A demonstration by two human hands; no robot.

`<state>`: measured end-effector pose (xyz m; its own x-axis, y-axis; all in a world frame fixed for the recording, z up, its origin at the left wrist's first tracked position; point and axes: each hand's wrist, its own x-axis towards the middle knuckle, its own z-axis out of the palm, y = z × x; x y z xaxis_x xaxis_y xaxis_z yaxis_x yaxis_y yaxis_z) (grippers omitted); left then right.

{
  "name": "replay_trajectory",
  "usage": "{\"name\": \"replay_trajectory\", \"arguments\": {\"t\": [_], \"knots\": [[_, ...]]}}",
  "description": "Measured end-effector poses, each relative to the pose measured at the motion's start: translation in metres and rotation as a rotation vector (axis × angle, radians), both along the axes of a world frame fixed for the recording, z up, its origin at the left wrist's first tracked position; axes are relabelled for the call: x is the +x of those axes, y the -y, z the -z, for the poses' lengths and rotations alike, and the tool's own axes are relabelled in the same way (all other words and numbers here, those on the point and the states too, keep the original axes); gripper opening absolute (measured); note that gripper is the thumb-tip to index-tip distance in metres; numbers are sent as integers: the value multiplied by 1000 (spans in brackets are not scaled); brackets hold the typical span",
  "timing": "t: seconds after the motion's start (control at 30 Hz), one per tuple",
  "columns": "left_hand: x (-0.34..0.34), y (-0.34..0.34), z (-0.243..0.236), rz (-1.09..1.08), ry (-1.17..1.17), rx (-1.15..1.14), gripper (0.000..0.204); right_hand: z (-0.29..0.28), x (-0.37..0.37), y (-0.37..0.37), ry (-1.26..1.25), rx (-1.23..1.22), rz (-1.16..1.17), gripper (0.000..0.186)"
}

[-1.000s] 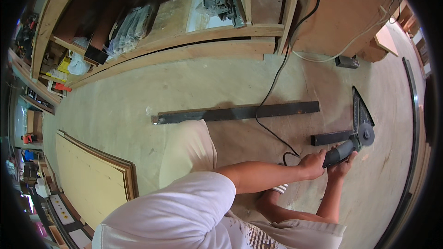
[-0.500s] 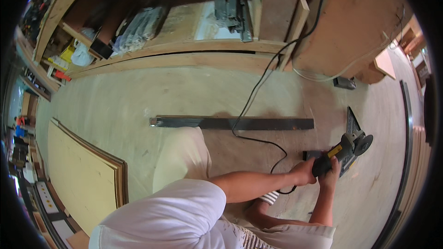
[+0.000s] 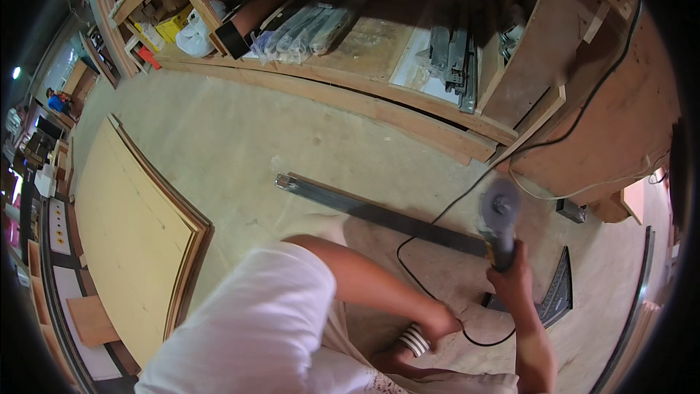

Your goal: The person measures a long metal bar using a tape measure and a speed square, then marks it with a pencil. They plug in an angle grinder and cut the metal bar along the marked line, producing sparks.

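An angle grinder (image 3: pixel 499 213) is raised in my right hand (image 3: pixel 512 277), its disc end up and blurred by motion. My left hand (image 3: pixel 440 322) hangs low beside a striped sandal strap (image 3: pixel 415 340) at my foot. It is close to the grinder's black cord (image 3: pixel 405 263); blur hides its fingers, so I cannot tell whether it touches the cord. A long dark metal bar (image 3: pixel 386 213) lies on the floor beyond my knee, its right end partly behind the grinder. Right of my right forearm lies a black triangular square (image 3: pixel 560 293), beside a short dark piece (image 3: pixel 496 302).
Stacked boards (image 3: pixel 138 226) lean at the left. A wooden shelf (image 3: pixel 328 95) along the back holds plastic-wrapped strips (image 3: pixel 310 29) and metal rails (image 3: pixel 456 51). A dark block (image 3: pixel 571 210) sits by a brown panel (image 3: pixel 612 142). Another person (image 3: pixel 58 101) is far left.
The grinder has swung up and away from the square, now in my right hand alone. My left hand has let go of it and dropped towards my foot. The view has turned.
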<state>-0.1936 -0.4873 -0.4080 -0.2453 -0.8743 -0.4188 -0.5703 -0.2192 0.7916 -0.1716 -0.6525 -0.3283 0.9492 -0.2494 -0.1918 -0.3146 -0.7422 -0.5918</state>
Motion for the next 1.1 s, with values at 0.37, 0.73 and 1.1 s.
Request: {"name": "replay_trajectory", "arguments": {"t": [0.37,0.73,1.1], "knots": [[46,-176,-134,-613,314,-2,70,121,252,-161,-204,-320,-601,62],[-43,-277,-161,-1198,362,272,77,209,388,-268,-54,-365,-636,62],[-39,-273,-143,-1256,357,294,82,237,405,-252,22,-468,-710,69]]}}
